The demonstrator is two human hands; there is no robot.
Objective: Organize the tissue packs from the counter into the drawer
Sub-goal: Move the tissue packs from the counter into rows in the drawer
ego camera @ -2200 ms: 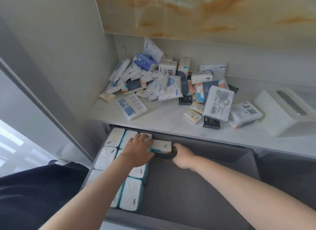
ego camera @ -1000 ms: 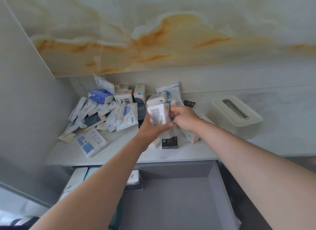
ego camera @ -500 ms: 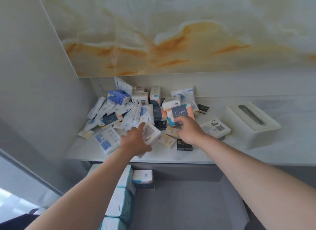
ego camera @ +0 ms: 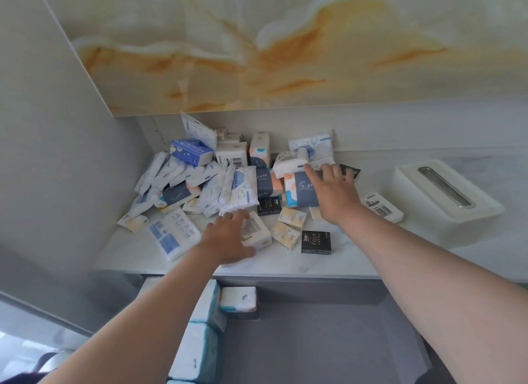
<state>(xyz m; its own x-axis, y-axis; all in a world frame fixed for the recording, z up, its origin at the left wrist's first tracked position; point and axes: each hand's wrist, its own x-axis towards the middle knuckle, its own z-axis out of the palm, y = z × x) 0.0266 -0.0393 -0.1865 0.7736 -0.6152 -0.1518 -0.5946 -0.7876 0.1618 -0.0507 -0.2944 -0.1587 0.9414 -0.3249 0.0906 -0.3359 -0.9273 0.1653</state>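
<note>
A heap of tissue packs in white, blue and peach wrappers covers the left of the marble counter. My left hand lies over a white barcoded pack at the front of the heap, fingers on top and thumb round its near edge. My right hand stretches flat over a grey-and-peach S.pure pack, its index fingertip at a white pack behind. Below, the open grey drawer holds a column of white-and-teal packs at its left and one small pack beside them.
A white tissue dispenser box stands at the right of the counter, with a flat barcoded pack beside it. Small black and cream Face packs lie near the counter's front edge. A grey cabinet wall closes the left side.
My left hand has lowered the white barcoded pack onto the counter's front. My right hand has reached farther back, from the small front packs to over the S.pure pack.
</note>
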